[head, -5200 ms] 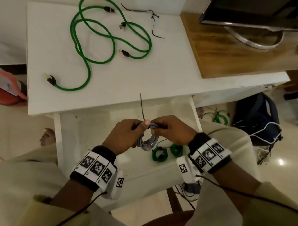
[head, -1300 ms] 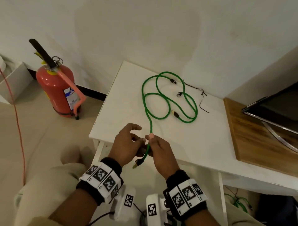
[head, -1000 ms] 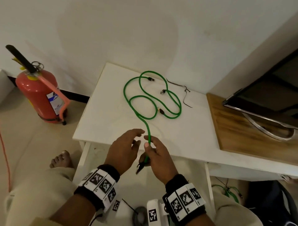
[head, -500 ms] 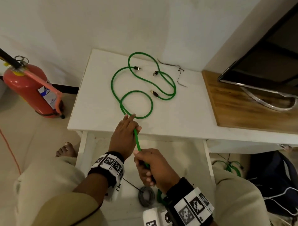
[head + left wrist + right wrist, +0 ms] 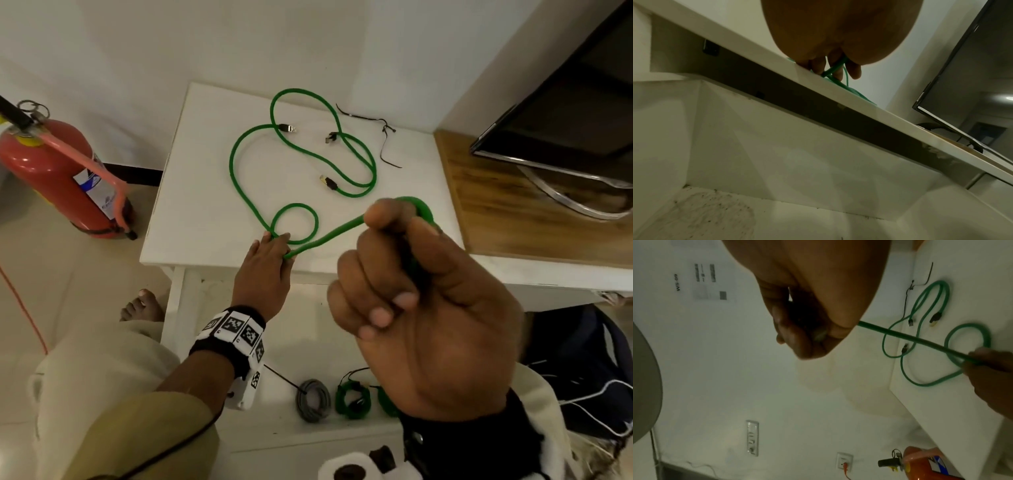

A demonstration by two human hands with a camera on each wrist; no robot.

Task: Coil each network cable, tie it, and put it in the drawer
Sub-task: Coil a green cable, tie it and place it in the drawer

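Note:
A long green network cable [image 5: 239, 185] lies in loose loops on the white table [image 5: 191, 205]. My right hand [image 5: 400, 246] is raised close to the head camera and grips one end of it in a fist, with a short bend of cable [image 5: 423, 209] showing above the thumb. The cable [image 5: 900, 335] runs taut from that fist down to my left hand [image 5: 279, 245], which pinches it at the table's front edge beside a small loop [image 5: 296, 222]. A second green cable [image 5: 363, 161] and a black tie [image 5: 383, 140] lie further back. The open drawer [image 5: 291, 431] holds a grey coil [image 5: 313, 399] and green coils [image 5: 352, 399].
A red fire extinguisher [image 5: 58, 171] stands on the floor to the left. On the right, a dark monitor [image 5: 565, 113] sits on a wooden board [image 5: 496, 212]. A dark backpack [image 5: 582, 370] lies on the floor at the right, and a tape roll [image 5: 346, 469] is at the bottom.
My right hand has risen up and to the right toward the camera, pulling the cable end taut. The left hand has slid forward along the cable to the table's edge, and the loop beside it is smaller.

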